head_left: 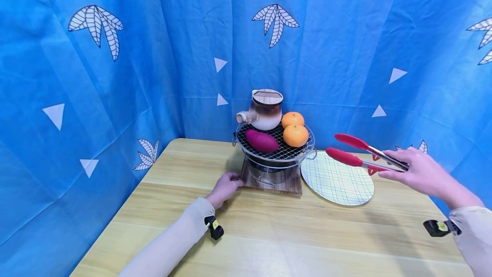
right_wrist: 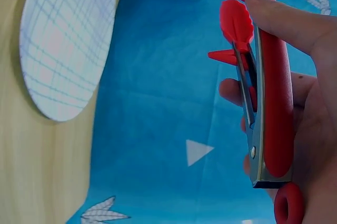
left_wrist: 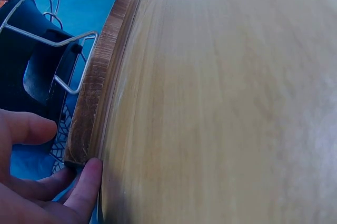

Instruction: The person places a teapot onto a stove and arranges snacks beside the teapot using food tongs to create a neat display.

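At the left front corner of a brown wooden board (head_left: 284,188), my left hand (head_left: 224,187) holds the edge, its fingertips against the corner and the thumb above. A small round grill (head_left: 290,154) stands on that board. A purple sweet potato (head_left: 262,141) lies at the front of its mesh. Beside it are two oranges, the front orange (head_left: 296,136) and the rear orange (head_left: 293,119). My right hand (head_left: 419,172) grips red-tipped tongs (right_wrist: 277,87) in the air above the plate's right side. The tongs' tips are spread with nothing between them.
A clay teapot (head_left: 267,116) with a side handle and wooden lid sits at the back of the grill. Right of the grill, a pale checked plate (head_left: 338,181) lies on the wooden table (head_left: 269,234). A blue patterned curtain (head_left: 326,54) hangs behind and at the sides.
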The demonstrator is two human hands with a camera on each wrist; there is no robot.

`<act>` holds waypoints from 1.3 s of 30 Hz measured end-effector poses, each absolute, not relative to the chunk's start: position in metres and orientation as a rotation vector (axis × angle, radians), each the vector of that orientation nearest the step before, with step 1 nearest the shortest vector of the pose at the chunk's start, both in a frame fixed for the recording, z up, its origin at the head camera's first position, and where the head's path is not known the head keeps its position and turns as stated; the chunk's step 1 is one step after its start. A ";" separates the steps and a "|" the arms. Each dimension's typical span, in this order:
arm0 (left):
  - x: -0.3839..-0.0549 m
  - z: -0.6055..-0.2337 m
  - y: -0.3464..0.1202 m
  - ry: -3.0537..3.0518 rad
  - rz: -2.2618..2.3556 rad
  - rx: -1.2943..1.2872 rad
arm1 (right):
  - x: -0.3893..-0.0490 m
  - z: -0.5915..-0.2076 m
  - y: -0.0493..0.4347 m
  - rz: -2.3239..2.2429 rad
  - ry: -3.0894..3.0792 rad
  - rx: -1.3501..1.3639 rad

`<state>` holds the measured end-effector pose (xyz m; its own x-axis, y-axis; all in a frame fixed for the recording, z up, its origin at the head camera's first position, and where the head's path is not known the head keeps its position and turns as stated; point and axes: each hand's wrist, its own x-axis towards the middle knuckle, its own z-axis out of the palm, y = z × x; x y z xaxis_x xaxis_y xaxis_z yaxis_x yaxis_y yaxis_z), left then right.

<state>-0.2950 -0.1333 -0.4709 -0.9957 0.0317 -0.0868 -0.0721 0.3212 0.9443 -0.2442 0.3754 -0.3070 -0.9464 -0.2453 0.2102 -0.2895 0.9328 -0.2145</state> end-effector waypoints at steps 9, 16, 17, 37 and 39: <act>-0.295 -0.470 -0.133 2.476 1.786 -0.051 | -0.249 -0.328 0.391 0.397 -2.903 0.404; -0.295 -0.469 -0.132 2.470 1.786 -0.051 | -0.250 -0.340 0.404 0.448 -2.918 0.387; -0.294 -0.469 -0.132 2.467 1.788 -0.051 | -0.250 -0.343 0.406 0.453 -2.915 0.386; -0.298 -0.472 -0.133 2.463 1.796 -0.058 | -0.259 -0.393 0.439 0.539 -2.945 0.370; -0.298 -0.472 -0.133 2.470 1.790 -0.055 | -0.259 -0.397 0.442 0.545 -2.957 0.365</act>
